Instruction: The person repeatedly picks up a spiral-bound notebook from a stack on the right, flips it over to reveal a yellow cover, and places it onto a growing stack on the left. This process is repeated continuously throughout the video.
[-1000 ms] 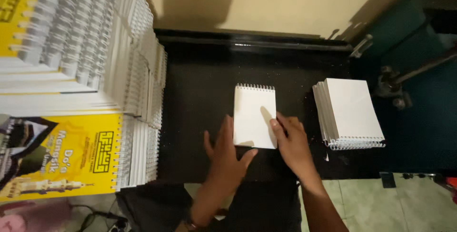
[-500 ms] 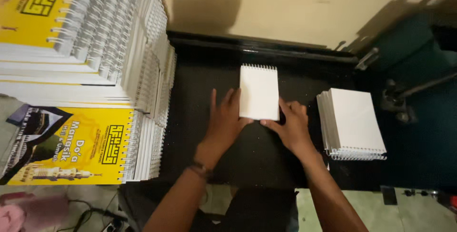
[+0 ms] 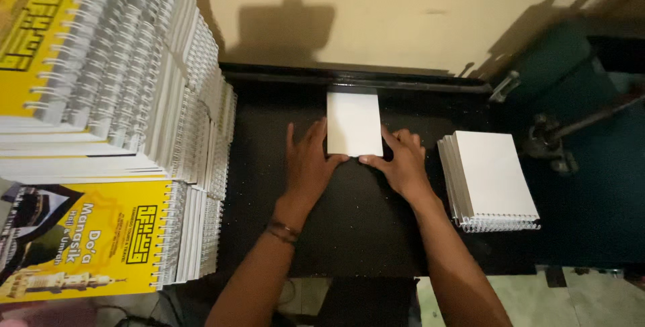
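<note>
You have a small white pad (image 3: 354, 123) lying flat on the black table (image 3: 376, 226), its long sides running away from you. Its far short edge sits right against the raised black rail (image 3: 416, 80) at the back of that table, so no binding shows there. The top sheet is blank and unmarked. Relative to the rail, the pad sits about midway along its length, squared to it rather than skewed, with its near edge well short of the table's front.
</note>
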